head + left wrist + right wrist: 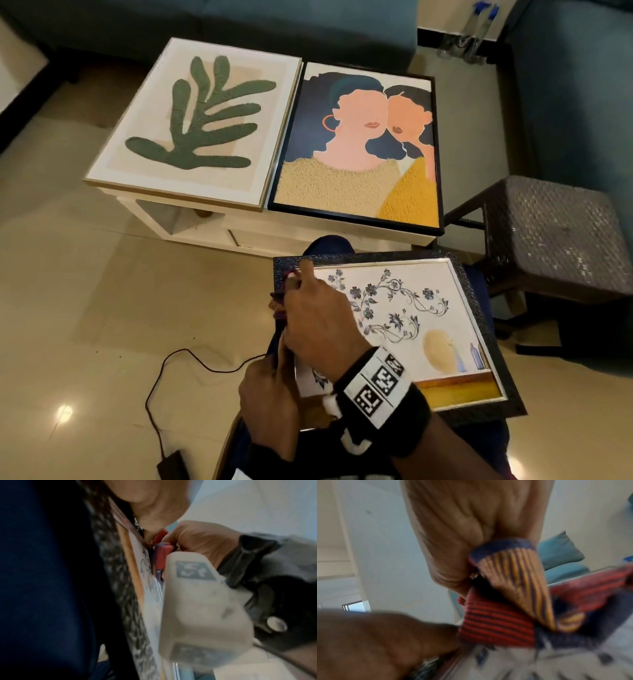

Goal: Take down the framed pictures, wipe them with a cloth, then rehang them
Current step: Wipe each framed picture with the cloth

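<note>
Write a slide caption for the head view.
Right hand wipes a floral framed picture with a striped cloth; left hand steadies its edge.

The right hand (476, 534) fills the top of the view, its fingers bunched round a striped cloth (513, 591) of red, orange and dark blue. The cloth lies against a white picture with blue flowers (547, 662). The left hand (376, 642), blurred, touches the cloth's lower left edge. A teal cushion (561, 553) shows behind.
</note>
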